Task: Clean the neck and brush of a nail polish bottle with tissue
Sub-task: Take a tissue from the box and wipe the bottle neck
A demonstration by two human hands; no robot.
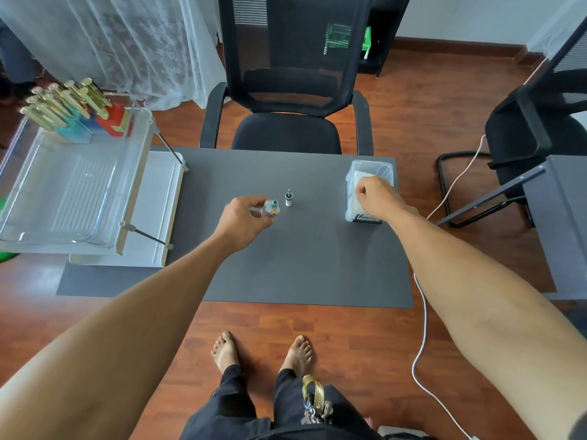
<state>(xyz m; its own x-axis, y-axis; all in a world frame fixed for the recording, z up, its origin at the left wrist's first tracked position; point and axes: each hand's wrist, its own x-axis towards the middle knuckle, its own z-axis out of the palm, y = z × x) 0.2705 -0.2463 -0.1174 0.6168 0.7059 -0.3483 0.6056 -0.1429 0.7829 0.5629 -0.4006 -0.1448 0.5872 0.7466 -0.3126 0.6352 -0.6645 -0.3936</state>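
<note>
My left hand (243, 220) grips a small nail polish bottle (270, 208) with its teal neck uncovered, held just above the grey table (286, 265). Just right of the bottle, the cap with its brush (288, 198) stands on the table, brush pointing up. My right hand (376, 198) reaches into a clear plastic box (370, 168) at the table's right side and pinches the white tissue (362, 176) inside it.
A clear tray (73, 192) on a white rack at the left holds several gold-capped polish bottles (68, 106). A black mesh chair (286, 100) stands behind the table. A second chair (536, 122) and a white cable (422, 312) are on the right.
</note>
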